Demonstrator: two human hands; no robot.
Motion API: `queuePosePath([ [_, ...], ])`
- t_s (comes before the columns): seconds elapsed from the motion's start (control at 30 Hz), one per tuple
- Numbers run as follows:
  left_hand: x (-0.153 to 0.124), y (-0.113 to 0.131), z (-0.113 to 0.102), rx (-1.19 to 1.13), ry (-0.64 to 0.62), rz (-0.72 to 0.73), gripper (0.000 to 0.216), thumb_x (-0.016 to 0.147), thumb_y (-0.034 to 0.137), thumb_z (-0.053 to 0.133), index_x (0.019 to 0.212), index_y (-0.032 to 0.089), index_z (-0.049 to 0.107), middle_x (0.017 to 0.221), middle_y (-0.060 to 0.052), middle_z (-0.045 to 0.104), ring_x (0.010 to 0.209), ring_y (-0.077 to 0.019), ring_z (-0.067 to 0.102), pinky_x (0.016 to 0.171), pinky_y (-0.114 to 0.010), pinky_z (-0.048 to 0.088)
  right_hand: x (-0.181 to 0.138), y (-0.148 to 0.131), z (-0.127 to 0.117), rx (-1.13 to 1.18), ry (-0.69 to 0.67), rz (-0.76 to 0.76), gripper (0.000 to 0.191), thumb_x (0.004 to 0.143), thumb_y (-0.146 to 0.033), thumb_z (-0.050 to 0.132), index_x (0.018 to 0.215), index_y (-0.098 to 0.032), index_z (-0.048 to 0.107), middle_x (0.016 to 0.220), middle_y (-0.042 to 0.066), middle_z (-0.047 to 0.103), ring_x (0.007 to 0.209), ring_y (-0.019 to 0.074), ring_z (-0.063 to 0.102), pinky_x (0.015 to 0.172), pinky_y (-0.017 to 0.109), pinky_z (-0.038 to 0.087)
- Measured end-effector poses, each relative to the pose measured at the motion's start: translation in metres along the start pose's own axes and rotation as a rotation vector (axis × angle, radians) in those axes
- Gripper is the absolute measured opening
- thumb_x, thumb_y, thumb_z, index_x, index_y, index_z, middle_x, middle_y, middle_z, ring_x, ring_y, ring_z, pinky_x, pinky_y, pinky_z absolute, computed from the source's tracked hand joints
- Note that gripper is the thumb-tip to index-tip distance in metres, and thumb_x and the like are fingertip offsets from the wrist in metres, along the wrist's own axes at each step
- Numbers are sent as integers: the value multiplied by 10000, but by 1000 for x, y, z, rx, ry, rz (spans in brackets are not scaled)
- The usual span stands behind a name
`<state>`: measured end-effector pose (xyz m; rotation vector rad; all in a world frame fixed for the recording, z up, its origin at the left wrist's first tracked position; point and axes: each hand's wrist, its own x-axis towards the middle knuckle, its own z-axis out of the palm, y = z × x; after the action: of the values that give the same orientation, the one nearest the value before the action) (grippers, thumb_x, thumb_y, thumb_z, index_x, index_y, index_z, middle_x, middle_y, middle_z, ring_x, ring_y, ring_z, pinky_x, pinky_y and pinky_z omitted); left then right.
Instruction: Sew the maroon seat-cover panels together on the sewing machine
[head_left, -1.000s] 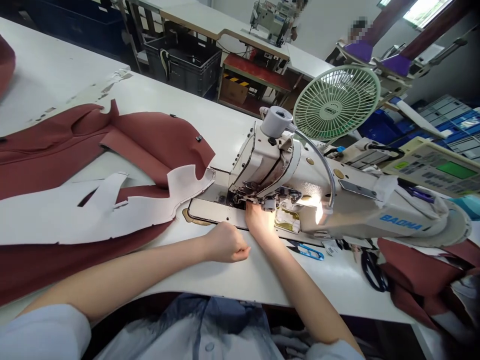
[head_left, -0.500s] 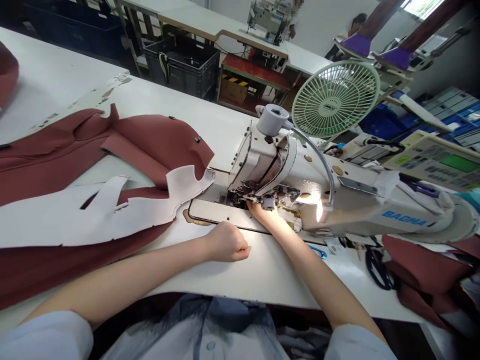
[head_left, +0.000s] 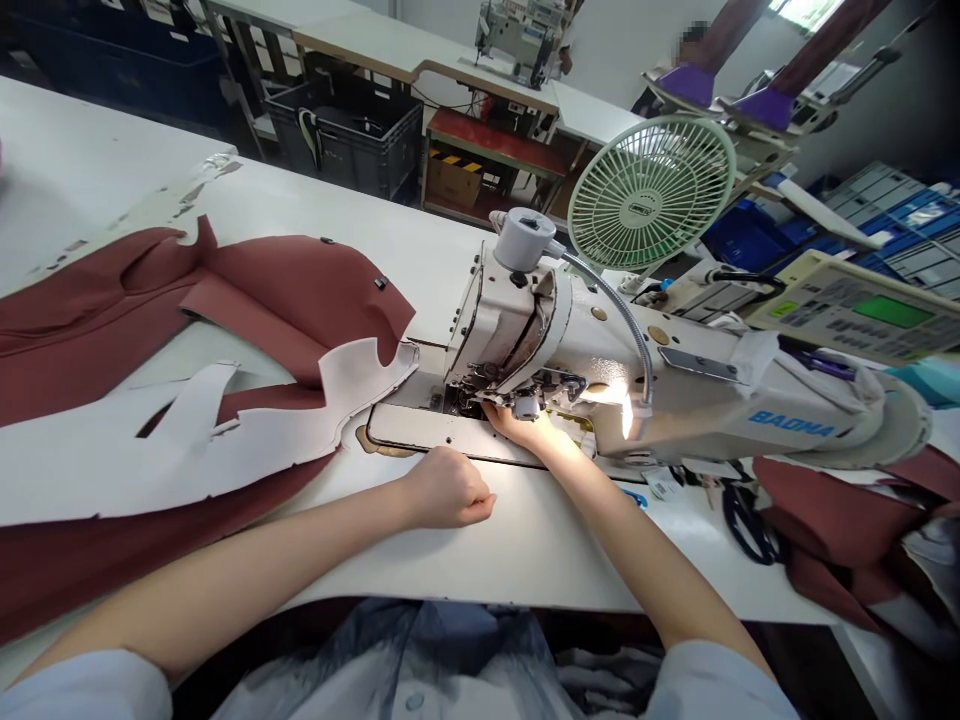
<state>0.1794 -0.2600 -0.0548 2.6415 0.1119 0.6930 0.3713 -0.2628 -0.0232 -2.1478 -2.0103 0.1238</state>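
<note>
My left hand (head_left: 450, 488) rests as a closed fist on the white table, in front of the sewing machine's bed plate (head_left: 420, 428). Nothing sticks out of it. Under the head of the sewing machine (head_left: 517, 320), near the needle area, is my right hand (head_left: 517, 425). The machine parts hide its fingertips, so what they touch or hold does not show. Lamp light falls on that wrist. To the left lies a dark red fabric piece (head_left: 300, 290) with a white backing (head_left: 262, 450), its tip reaching the bed plate.
A green fan (head_left: 649, 195) and a control panel (head_left: 862, 310) stand behind the machine. More red fabric (head_left: 840, 510) and a black-handled tool (head_left: 746, 525) lie at right. A grey crate (head_left: 352, 130) stands beyond the table. A person is partly visible in the background.
The whole view has shifted slightly. Both hands keep nearly the same place relative to the machine, and the fabric lies as before.
</note>
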Motion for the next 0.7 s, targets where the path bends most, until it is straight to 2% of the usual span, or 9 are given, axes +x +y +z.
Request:
queuePosePath([
  [0.23, 0, 1, 0, -7, -16, -3, 438, 871, 262, 458, 446, 163, 424, 404, 2, 438, 420, -107, 349, 470, -283, 141, -3, -13, 7, -44, -59, 3, 415, 959, -537, 466, 1181, -224, 624, 1099, 118, 683, 1080, 301, 585, 929, 436, 455],
  [0.4, 1, -1, -5, -79, -90, -51, 468, 928, 301, 424, 480, 163, 434, 446, 8, 457, 450, -108, 359, 489, -300, 165, -11, -27, 8, -82, -65, 47, 392, 1032, -442, 326, 1222, -226, 591, 1053, 111, 673, 1019, 279, 592, 883, 405, 446],
  [0.5, 4, -6, -13, -264, -143, -188, 518, 973, 385, 365, 512, 159, 438, 491, 12, 481, 489, -104, 387, 523, -286, 221, -36, -38, 0, -100, -48, 83, 405, 1038, -408, 316, 1242, -193, 592, 972, 121, 661, 953, 288, 591, 862, 418, 435],
  [0.57, 6, -7, -19, -439, -176, -306, 563, 982, 462, 324, 528, 156, 459, 520, 11, 503, 521, -105, 422, 558, -268, 272, -63, -45, -11, -109, -13, 85, 424, 1028, -403, 358, 1332, -170, 540, 984, 130, 639, 945, 292, 576, 852, 423, 430],
  [0.7, 14, 8, -26, -798, -234, -505, 515, 913, 586, 425, 680, 156, 587, 615, 13, 535, 608, -120, 457, 591, -249, 315, -119, -48, -35, -52, 83, -33, 499, 1028, -397, 362, 1469, -165, 393, 968, 113, 600, 866, 256, 549, 775, 383, 451],
])
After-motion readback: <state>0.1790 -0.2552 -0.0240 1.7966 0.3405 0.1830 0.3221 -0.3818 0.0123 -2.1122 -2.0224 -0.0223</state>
